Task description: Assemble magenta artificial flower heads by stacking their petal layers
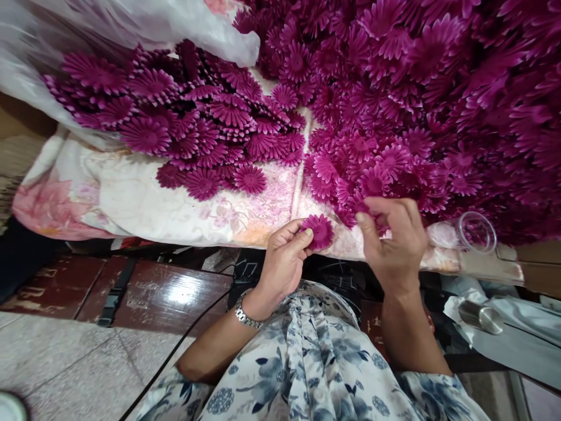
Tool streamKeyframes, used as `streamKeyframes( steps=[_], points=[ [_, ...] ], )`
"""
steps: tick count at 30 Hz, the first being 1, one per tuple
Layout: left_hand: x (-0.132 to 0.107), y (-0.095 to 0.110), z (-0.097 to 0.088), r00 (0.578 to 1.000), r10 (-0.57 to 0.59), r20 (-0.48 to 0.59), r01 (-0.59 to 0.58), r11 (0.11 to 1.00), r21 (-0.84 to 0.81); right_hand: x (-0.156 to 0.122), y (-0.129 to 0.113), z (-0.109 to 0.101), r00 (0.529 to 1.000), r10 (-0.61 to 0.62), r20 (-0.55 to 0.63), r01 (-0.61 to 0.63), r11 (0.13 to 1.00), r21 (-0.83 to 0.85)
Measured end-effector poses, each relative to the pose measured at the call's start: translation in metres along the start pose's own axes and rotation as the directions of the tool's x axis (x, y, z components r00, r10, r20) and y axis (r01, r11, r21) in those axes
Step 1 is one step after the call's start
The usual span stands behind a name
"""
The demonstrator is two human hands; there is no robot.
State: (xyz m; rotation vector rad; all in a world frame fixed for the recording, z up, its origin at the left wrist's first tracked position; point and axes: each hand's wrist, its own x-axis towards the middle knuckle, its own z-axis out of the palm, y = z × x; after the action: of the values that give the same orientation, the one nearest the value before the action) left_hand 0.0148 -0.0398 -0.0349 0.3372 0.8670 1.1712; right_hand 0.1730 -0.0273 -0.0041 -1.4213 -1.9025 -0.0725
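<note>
My left hand (284, 257) pinches a magenta artificial flower (321, 232) by its edge, between thumb and fingers, just off the front edge of the cloth-covered table. The flower is flat and round, with many narrow petals. To its right, my right hand (394, 242) has thumb and forefinger closed on another magenta flower head (361, 208), at the near edge of a large loose heap (394, 134). My curled fingers partly hide that flower. Left of the heap, overlapping stacks of similar flowers (201, 128) rest on the floral cloth (131, 187).
A translucent plastic bag (175, 29) covers the back left of the stacks. At the right edge lie a clear plastic ring or cup (477, 233) and, lower, a metal cylinder (481, 317). A dark red bench (153, 292) with a black strap (117, 292) stands below left.
</note>
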Motion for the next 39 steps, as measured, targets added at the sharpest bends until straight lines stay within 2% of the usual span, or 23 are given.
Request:
streamKeyframes(
  steps=[3,5,10,13,16,18,21,24,26,29,31,35,39],
  points=[
    [-0.001,-0.001,0.001,0.999,0.025,0.027,-0.026,1.000,0.008,-0.008,-0.017,0.013,0.980,-0.032,0.196,-0.013,0.975,0.221],
    [-0.002,-0.001,0.001,0.998,0.042,0.038,-0.042,0.999,0.014,-0.011,-0.021,0.022,0.963,-0.024,0.269,-0.057,0.955,0.290],
    [-0.003,-0.004,-0.004,0.995,0.092,0.025,-0.093,0.995,0.039,-0.012,-0.019,0.029,0.963,0.012,0.271,-0.109,0.932,0.345],
    [-0.002,-0.006,-0.006,0.992,0.120,0.034,-0.122,0.991,0.051,-0.013,-0.021,0.026,0.962,-0.010,0.273,-0.086,0.938,0.337],
    [-0.002,-0.007,-0.006,0.991,0.132,-0.001,-0.132,0.991,0.037,-0.013,-0.021,0.024,0.966,-0.026,0.256,-0.055,0.951,0.305],
    [-0.001,-0.006,-0.006,0.990,0.132,-0.048,-0.131,0.991,0.025,-0.010,-0.015,0.023,0.985,-0.007,0.173,-0.033,0.974,0.225],
    [0.000,-0.003,-0.007,0.990,0.115,-0.086,-0.113,0.993,0.022,-0.003,0.001,0.019,1.000,-0.015,-0.021,0.014,1.000,-0.012],
    [0.000,0.000,-0.007,0.995,0.074,-0.074,-0.072,0.997,0.022,0.002,0.009,0.014,0.993,-0.059,-0.099,0.038,0.979,-0.199],
    [0.000,0.002,-0.007,0.997,0.059,-0.055,-0.059,0.998,0.015,0.000,0.004,0.013,0.995,-0.063,-0.080,0.050,0.986,-0.159],
    [-0.002,0.001,-0.005,0.998,0.059,-0.005,-0.059,0.998,-0.009,-0.007,-0.012,0.019,0.993,-0.072,0.095,0.062,0.993,0.104],
    [-0.003,0.000,-0.004,0.998,0.059,0.021,-0.058,0.998,-0.020,-0.011,-0.021,0.024,0.977,-0.093,0.191,0.051,0.976,0.214],
    [-0.003,-0.004,-0.005,0.996,0.083,0.024,-0.083,0.997,-0.001,-0.015,-0.025,0.032,0.973,-0.089,0.215,0.041,0.976,0.215],
    [-0.003,-0.007,-0.007,0.991,0.134,0.008,-0.134,0.991,0.005,-0.016,-0.026,0.031,0.977,-0.097,0.190,0.055,0.975,0.213]
  ],
)
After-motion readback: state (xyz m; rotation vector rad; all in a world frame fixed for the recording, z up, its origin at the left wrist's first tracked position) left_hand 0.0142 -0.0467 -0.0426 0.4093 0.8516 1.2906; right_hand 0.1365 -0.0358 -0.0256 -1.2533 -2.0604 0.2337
